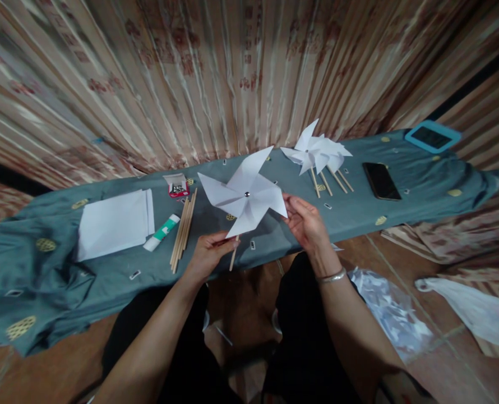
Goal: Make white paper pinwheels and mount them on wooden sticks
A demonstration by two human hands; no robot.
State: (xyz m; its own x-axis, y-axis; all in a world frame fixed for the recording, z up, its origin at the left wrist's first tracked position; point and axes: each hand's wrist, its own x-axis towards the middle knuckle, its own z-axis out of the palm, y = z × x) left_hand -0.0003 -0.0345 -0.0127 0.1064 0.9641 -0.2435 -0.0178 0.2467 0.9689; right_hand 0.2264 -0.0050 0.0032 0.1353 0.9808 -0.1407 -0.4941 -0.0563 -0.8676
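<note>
A white paper pinwheel (244,193) with a metal pin at its centre stands on a short wooden stick in front of me. My left hand (209,252) is closed round the stick just under the blades. My right hand (305,221) has its fingers spread and touches the tip of the right blade. Both hands hover over the near edge of a low bench covered in grey-green cloth (43,269).
On the cloth lie a stack of white paper (115,224), a glue stick (162,232), a bundle of wooden sticks (183,230), a small box of pins (177,185), finished pinwheels (317,151), a black phone (381,180) and a blue-framed tablet (432,136). Plastic bags (392,314) lie on the floor.
</note>
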